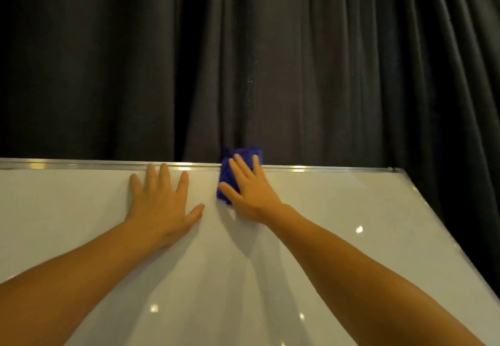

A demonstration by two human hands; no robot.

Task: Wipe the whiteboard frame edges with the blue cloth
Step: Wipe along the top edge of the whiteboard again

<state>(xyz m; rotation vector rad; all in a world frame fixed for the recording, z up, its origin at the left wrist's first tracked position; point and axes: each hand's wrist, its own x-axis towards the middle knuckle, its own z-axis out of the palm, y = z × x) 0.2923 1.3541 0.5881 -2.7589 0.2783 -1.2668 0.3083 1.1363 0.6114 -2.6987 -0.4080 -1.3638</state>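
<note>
Blue cloth [241, 165] pinned flat under spread fingers [244, 165] of the right hand [250, 192] — not gripped, just pressed, palm down, fingertips reaching onto the metal frame [324, 168] along the top edge of the whiteboard [311, 237]. Bunched so that part pokes up past the frame and part sits on the white surface below it. Left hand [162, 205] just beside, also flat and splayed, holding nothing, fingertips at the frame, probably steadying the board.

Best done by keeping the pressure on the fingertips, not the palm, so the cloth bears on the rail itself and not only on the board face. Worth folding the loose top over the rim — that way the front and the upper side get wiped in one pass. Long, even strokes toward the right corner [396, 170], then back the other way past the bracing hand. Bracing hand to shift aside before the cloth arrives, or a patch gets missed.

Black curtain [243, 61] hanging close behind; care needed not to snag it.
</note>
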